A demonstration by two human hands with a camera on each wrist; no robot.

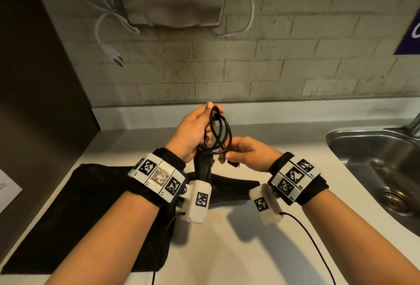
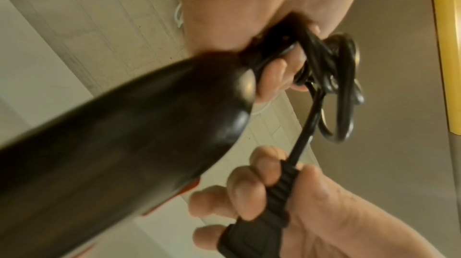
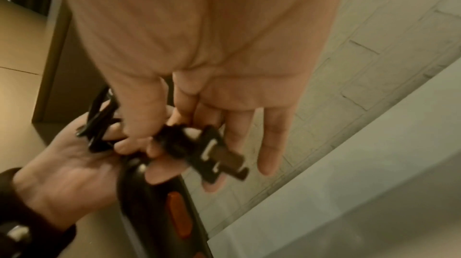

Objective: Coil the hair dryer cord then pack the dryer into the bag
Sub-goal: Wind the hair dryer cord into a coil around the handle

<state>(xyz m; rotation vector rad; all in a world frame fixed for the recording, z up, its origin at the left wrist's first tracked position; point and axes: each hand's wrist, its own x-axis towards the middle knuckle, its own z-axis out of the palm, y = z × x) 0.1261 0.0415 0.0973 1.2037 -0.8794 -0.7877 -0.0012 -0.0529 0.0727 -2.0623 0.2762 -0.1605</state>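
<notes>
1. Head view: coiling nearly done. Cord (image 1: pixel 219 133) gathered into several loops above the dryer handle (image 1: pixel 203 164), loops pinched by left hand (image 1: pixel 193 132) with thumb and fingers curled round the top of the bundle. Right hand (image 1: pixel 246 154) just beside, fingers curled on the plug end (image 1: pixel 234 164), low right of the loops. Dryer body (image 1: pixel 229 188) partly hidden under the wrists, apparently resting on the worktop (image 1: pixel 227 250) between them; handle pointing up toward the loops. Black bag (image 1: pixel 91 205) flat at the worktop's left edge, touching or just beside the dryer; mouth not visibly opened. Sink (image 1: pixel 375 159) at the right edge. Packing not yet begun.

2. Left wrist view: handle end large in foreground, blurred. Loops hanging off curled left fingers (image 2: pixel 272 76) just past the handle tip. Short straight run of cord leading down to the plug's ribbed strain relief (image 2: pixel 279 189), gripped in the right hand (image 2: pixel 286 203). Judged: only that last short tail left to tuck.

3. Right wrist view: plug (image 3: pixel 212 149) pinched between right thumb and forefinger, prongs pointing away; two other right fingers (image 3: pixel 269 144) straight, off it. Left hand (image 3: pixel 75 153) closed on the loops at the top of the handle; orange switch (image 3: pixel 177 211) visible lower on the handle. Blurred, exact loop count unclear.
</notes>
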